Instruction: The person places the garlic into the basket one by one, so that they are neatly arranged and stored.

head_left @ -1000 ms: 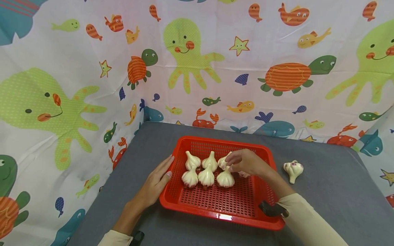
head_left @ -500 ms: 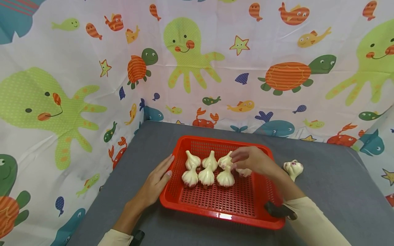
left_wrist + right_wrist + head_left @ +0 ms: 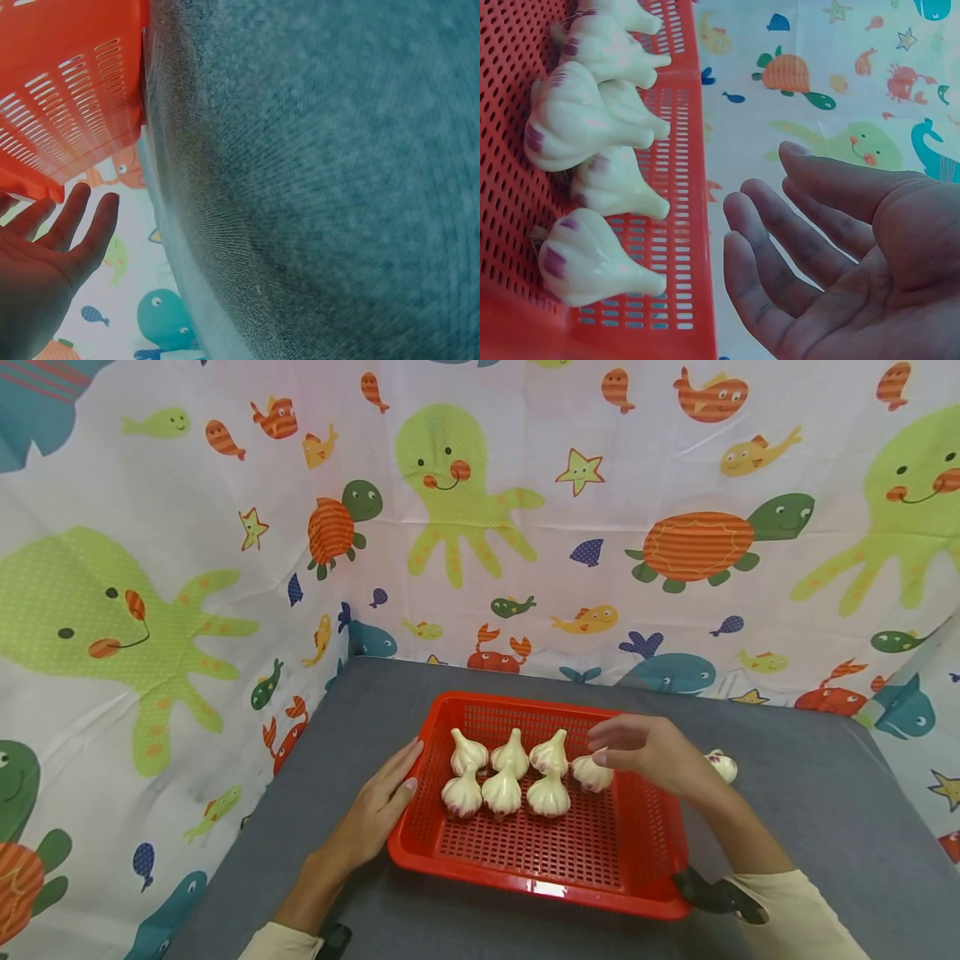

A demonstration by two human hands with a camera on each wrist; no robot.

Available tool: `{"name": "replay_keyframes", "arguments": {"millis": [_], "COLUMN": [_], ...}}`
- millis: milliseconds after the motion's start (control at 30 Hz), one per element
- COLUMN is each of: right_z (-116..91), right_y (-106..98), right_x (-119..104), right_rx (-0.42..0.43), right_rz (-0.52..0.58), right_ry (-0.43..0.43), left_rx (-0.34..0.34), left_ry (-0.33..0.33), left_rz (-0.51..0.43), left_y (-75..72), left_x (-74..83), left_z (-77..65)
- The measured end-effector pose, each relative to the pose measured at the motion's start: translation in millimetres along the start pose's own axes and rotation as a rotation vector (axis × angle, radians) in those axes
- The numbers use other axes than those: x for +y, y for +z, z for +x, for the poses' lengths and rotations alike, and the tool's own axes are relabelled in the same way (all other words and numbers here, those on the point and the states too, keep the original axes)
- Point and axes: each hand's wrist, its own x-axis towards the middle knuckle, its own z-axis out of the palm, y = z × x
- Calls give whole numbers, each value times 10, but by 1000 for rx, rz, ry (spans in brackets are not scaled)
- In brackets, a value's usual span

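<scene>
A red perforated plastic basket (image 3: 480, 873) holds several white garlic bulbs with purple streaks, set in two rows. In the front row a bulb (image 3: 548, 797) stands at the right end. Behind it, at the right end of the back row, lies another garlic bulb (image 3: 591, 774), its upper part hidden by my right hand (image 3: 654, 753). That hand hovers over the basket's right side, fingers loosely bent and holding nothing. My left hand (image 3: 377, 810) rests its extended fingers against the left rim. To the right on the table, one more garlic bulb (image 3: 723, 767) is partly hidden by my right forearm.
Dark grey cloth covers the table (image 3: 810, 827). A white curtain (image 3: 517, 560) printed with sea animals hangs behind and at the sides. A black strap (image 3: 712, 893) circles my right wrist near the sleeve.
My right hand has moved right, away from the front bulb, uncovering the back-row bulbs. Its forearm now covers most of the bulb on the table. The left hand stays put.
</scene>
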Motion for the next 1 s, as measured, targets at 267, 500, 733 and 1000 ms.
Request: {"name": "replay_keyframes", "arguments": {"millis": [267, 500, 733, 1000], "right_z": [-191, -348, -486, -639], "right_y": [-69, -145, -197, -277], "right_x": [81, 242, 451, 702], "right_rx": [76, 145, 199, 283], "right_rz": [65, 78, 98, 96], "right_ry": [47, 90, 117, 144], "left_rx": [6, 1, 14, 2], "left_ry": [12, 7, 16, 17], "left_rz": [22, 17, 26, 2], "left_y": [3, 6, 6, 0], "left_x": [-26, -7, 2, 12], "left_z": [3, 3, 1, -4]}}
